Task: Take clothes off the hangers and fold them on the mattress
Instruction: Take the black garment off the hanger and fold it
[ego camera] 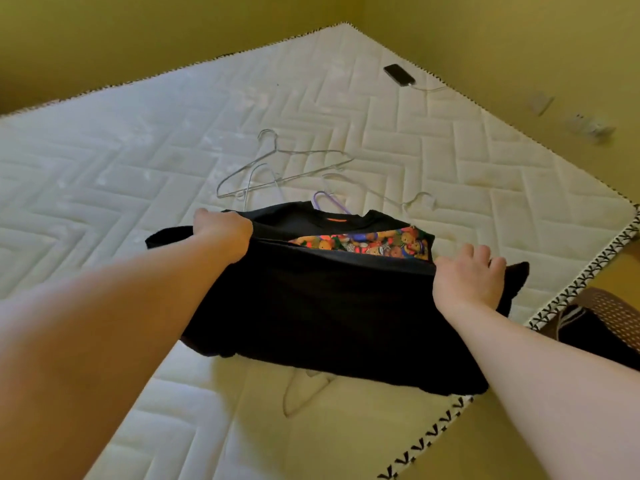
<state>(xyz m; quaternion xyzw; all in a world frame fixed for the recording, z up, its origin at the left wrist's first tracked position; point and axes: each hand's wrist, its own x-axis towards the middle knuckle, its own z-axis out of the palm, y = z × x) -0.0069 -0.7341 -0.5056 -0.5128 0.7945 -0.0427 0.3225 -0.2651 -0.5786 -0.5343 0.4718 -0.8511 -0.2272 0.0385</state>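
Observation:
A black T-shirt with a colourful print lies on the white quilted mattress, its lower half folded up over the front. My left hand grips the folded edge at the left side. My right hand holds the same edge at the right, fingers curled over the cloth. A band of the print and the neckline with an orange label show beyond the fold. Two metal hangers lie bare behind the shirt. A purple hanger pokes out from behind the collar, and a white hanger lies to its right.
A black phone on a white cable lies near the mattress's far right edge. Yellow walls close in behind, with sockets on the right wall. A dark patterned thing sits on the floor past the mattress's right edge.

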